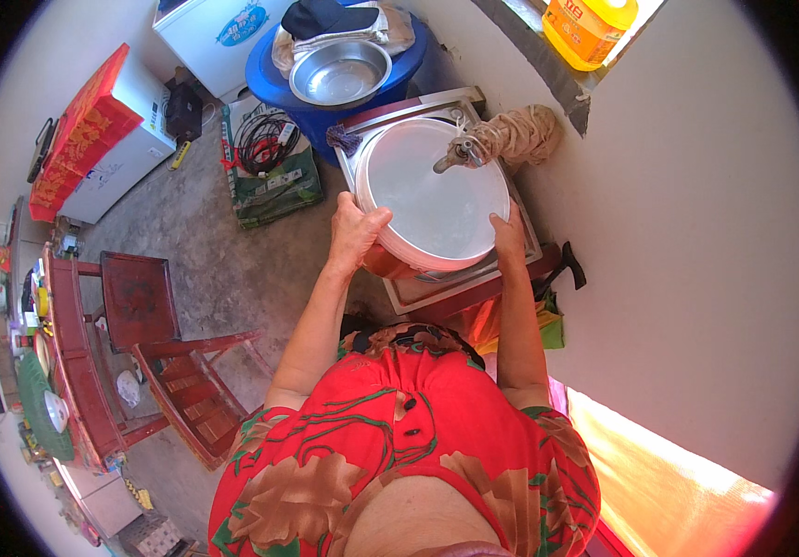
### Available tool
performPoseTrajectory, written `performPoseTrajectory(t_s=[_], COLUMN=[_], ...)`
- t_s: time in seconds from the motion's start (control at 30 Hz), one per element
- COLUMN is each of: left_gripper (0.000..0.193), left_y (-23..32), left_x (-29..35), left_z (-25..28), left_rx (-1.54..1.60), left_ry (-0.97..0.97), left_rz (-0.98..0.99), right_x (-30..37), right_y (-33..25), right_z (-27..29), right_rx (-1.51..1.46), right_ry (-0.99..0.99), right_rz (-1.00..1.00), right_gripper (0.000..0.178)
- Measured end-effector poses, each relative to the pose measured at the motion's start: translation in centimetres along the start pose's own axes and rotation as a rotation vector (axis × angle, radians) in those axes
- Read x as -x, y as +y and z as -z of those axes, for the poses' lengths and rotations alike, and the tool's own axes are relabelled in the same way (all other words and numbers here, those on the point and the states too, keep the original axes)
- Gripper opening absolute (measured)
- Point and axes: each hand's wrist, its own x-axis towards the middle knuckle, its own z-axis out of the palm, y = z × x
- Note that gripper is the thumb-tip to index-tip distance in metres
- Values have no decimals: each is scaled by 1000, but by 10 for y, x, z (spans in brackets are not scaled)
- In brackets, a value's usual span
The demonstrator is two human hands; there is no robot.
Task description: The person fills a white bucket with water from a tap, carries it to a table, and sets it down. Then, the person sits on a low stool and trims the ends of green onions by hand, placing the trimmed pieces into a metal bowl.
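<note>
Fingers of the left hand [356, 230] and right hand [509, 234] clamp either side of the pale bucket [446, 264], which sits over the framed surface [464, 289], beneath a cloth-wrapped tap [444, 165]. The step looks like steadying or positioning it; moving it would call for an even, level two-handed grip.

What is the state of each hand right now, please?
Left hand: holding the round bucket, left side.
Right hand: holding the same bucket, right side.
</note>
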Motion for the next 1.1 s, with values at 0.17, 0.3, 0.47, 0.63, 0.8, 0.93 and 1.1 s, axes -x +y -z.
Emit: performPoseTrajectory(t_s=[0.17, 0.3, 0.47, 0.63, 0.8, 0.93, 1.1], left_gripper=[52, 53, 53, 53, 52, 51, 50], left_y=[0, 5, 5, 2, 3, 2, 3], left_x=[-1, 0, 0, -1, -1, -1, -1], left_z=[-1, 0, 0, 0, -1, -1, -1], left_rx=[8, -14, -13, 5, 11, 23, 17], left_ry=[3, 4, 2, 2, -4, 6, -40], left_rz=[-10, 1, 4, 3, 8, -10, 5], right_x=[-9, -10, -14, -11, -10, -11, -13], right_y=[16, 18, 23, 20, 19, 21, 25], right_z=[4, 5, 6, 4, 4, 5, 5], right_rx=[11, 39, 46, 5, -2, 21, 7], right_ry=[11, 3, 13, 11, 9, 12, 23], right_rz=[30, 58, 64, 47, 46, 51, 50], right_gripper=[54, 55, 54, 54, 54, 53, 54])
